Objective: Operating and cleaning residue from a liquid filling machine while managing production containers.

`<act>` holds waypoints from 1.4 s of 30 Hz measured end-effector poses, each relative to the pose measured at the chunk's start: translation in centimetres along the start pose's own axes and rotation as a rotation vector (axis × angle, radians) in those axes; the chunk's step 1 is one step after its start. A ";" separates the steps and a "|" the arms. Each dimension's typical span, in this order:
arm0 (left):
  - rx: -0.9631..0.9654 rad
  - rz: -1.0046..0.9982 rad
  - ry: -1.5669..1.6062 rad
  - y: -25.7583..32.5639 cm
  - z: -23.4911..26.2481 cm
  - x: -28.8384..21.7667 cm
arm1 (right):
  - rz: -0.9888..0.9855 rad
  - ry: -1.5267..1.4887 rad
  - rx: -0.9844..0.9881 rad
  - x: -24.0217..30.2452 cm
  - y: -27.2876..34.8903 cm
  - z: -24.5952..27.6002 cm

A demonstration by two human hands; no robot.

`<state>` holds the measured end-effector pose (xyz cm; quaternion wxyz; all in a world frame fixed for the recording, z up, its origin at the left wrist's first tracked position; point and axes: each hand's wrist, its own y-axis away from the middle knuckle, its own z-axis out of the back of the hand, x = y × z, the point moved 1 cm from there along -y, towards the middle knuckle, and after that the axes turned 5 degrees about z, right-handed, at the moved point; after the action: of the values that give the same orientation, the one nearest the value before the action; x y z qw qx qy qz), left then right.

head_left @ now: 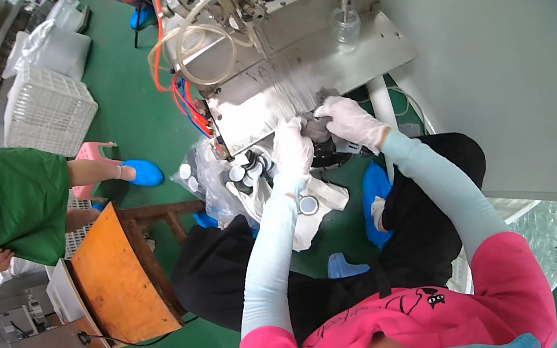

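Note:
At the front edge of a metal machine table, both my hands wear white gloves and have a crumpled grey cloth between them. My left hand is closed, its fingertips at the cloth's left side. On the other side, my right hand pinches the cloth. Under a vertical metal nozzle at the right of the table stands a clear jar. Below my left hand lie several round white and black lids in a plastic bag. A dark container, partly hidden, sits below the cloth.
Looped clear hoses and red tubes run along the machine's left side. An orange wooden stool stands on the green floor at left, near a person in a green apron. A crate of clear containers is at right.

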<state>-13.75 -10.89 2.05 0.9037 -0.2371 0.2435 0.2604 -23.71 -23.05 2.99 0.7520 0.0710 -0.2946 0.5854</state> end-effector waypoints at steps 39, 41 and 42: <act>0.008 -0.035 -0.486 -7.3 -2.1 5.1 | -0.022 -0.229 0.226 -2.6 -10.7 -1.5; -0.019 -0.028 -0.311 -5.3 -1.8 3.9 | 0.075 -0.179 0.235 -1.5 -8.7 -1.3; -0.050 -0.037 -0.313 -4.7 -1.3 3.4 | 0.164 -0.123 0.238 -1.0 -8.0 -1.0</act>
<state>-8.85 -13.94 0.52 0.9290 -0.2206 0.0890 0.2836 -16.14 -25.88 3.57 0.6686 0.1710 -0.2735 0.6700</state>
